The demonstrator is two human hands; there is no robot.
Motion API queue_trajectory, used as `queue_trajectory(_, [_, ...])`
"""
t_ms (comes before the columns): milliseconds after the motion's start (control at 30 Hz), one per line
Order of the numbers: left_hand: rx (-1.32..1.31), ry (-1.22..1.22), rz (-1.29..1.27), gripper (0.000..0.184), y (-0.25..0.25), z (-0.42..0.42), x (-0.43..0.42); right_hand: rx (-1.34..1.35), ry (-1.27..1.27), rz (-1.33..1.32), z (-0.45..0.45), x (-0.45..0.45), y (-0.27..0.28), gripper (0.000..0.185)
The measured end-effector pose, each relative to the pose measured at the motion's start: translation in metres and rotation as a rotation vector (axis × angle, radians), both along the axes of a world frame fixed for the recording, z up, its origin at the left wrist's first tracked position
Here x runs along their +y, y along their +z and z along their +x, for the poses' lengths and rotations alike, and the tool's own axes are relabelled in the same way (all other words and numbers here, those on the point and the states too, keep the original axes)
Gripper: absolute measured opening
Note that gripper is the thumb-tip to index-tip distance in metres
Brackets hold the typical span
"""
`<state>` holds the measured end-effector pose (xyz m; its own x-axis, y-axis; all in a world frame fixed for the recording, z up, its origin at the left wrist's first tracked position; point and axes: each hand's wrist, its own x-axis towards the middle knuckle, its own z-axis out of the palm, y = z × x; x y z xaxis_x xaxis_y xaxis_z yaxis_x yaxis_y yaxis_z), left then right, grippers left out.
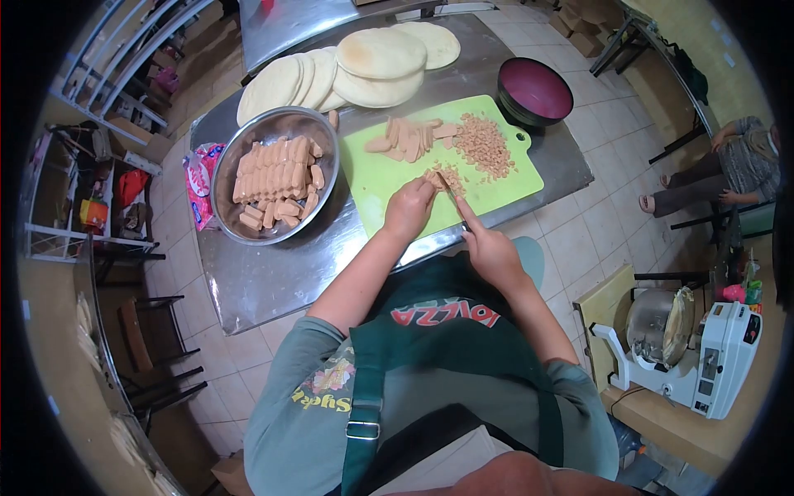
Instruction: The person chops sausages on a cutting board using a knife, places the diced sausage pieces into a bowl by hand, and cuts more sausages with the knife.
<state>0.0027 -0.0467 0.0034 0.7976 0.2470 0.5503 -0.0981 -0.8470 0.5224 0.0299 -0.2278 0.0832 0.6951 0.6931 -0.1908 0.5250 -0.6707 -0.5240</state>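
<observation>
Green board shows open room at eight o'clock. Near its six-o'clock edge, the left hand pins sausage while the right hand grips a knife.

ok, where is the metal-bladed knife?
Head view, right of centre: the metal-bladed knife is in the right hand, over the green rectangular cutting board.

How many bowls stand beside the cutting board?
2: the steel bowl left of the green cutting board, and the dark, pink-lined bowl by its far right corner. No others seem hidden there.
</observation>
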Motion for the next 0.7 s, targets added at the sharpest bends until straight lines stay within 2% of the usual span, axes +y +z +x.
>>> queue_trajectory(467, [0.019, -0.003, -0.002, 0.006, 0.002, -0.001, 0.000, -0.118, 0.103, -0.015, 0.019, 0.026, -0.021, 0.059])
queue_trajectory(700, [-0.011, 0.030, -0.024, 0.005, 0.000, 0.000, -0.001, -0.082, 0.109, -0.048, 0.014, 0.019, -0.021, 0.060])
